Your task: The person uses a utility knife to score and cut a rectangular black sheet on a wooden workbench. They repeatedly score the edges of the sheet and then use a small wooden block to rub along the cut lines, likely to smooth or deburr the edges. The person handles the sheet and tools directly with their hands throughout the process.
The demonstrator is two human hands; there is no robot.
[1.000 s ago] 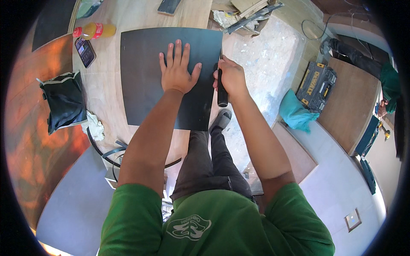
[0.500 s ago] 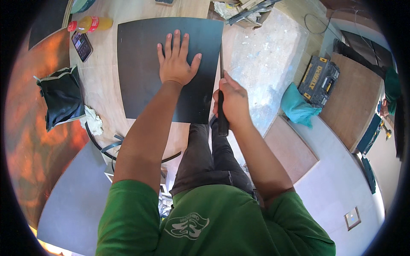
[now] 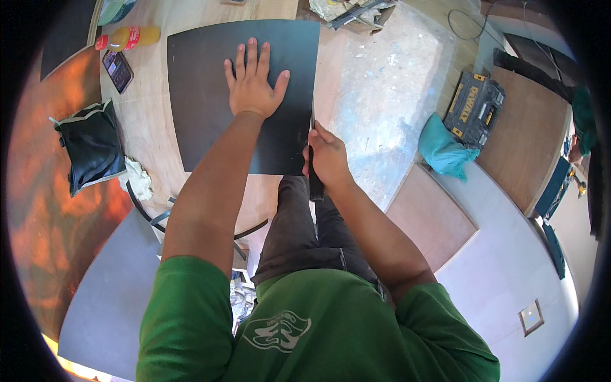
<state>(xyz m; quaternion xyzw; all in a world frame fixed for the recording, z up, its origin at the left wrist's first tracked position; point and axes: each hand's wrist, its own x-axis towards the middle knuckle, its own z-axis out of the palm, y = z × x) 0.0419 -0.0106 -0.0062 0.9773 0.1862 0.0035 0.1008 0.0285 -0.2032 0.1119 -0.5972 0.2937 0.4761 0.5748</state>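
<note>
A dark grey, nearly square panel [image 3: 203,95] lies flat on the light wooden table. My left hand [image 3: 254,89] rests flat on its upper middle, fingers spread and palm down. At the panel's right edge, my right hand [image 3: 330,156] is wrapped round the black handle of a file [image 3: 316,184]. The file's thin blade stands along that edge, seen almost edge-on and partly hidden by my fingers. The handle's end points back toward my legs.
A juice bottle [image 3: 130,38] and a phone [image 3: 118,71] lie left of the panel, with a black bag [image 3: 92,146] nearer. Black strips [image 3: 143,207] curl below. At right are a teal bag [image 3: 445,149], a tool case [image 3: 474,108] and a box of offcuts [image 3: 363,16].
My right hand and the file have slid back toward me along the panel's right edge. The left hand stays flat on the panel; the view has shifted slightly.
</note>
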